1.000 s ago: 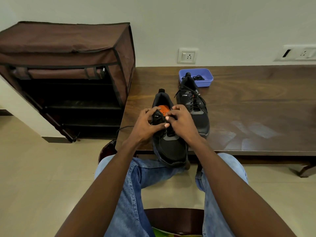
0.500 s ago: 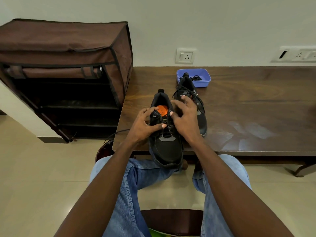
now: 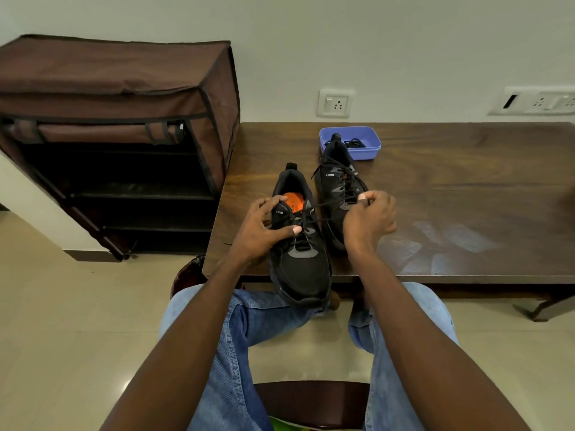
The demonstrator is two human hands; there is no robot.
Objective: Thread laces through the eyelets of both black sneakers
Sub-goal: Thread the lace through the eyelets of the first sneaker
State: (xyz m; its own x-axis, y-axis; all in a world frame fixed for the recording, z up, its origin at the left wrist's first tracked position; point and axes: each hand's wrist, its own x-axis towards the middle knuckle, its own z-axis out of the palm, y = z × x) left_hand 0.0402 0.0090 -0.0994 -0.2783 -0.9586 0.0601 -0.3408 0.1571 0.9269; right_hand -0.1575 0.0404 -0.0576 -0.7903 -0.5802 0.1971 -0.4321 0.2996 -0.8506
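Desk [image 3: 466, 188] carries both sneakers near its front-left corner. Near sneaker [image 3: 300, 262] overhangs the front edge, long axis front-to-back, toe toward you; second sneaker [image 3: 337, 181] sits just beside it to the right, already laced by the look of it. Your left hand [image 3: 261, 231] grips the near sneaker's collar, fingers curled on it. Your right hand [image 3: 370, 219] is raised over the second sneaker, pinching the lace [image 3: 329, 209] that runs taut leftward to the near sneaker's upper eyelets: right hand's nearer the free end
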